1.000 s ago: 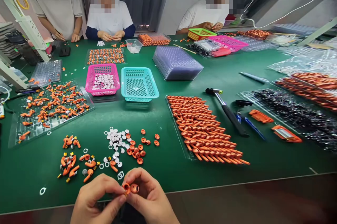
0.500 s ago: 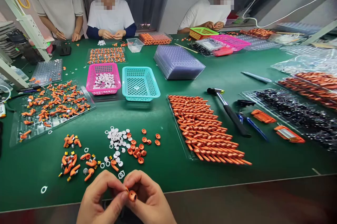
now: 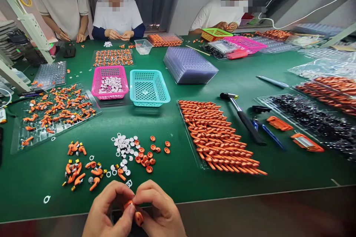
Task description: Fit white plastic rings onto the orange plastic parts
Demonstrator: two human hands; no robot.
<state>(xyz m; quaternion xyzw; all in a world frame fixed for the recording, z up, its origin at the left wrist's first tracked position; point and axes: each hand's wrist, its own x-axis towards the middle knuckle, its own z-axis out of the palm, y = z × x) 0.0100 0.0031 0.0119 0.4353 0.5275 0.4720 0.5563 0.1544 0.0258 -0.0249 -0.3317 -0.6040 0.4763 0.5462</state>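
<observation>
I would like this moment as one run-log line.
Left hand and right hand: together holding small orange parts | on green table beyond: white discs, orange caps | farther: turquoise basket

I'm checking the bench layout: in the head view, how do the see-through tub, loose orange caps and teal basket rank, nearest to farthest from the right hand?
From the right hand:
1. Loose orange caps: scattered just ahead.
2. Teal basket: ahead, beyond the caps.
3. See-through tub: farthest, beyond the basket.
</observation>
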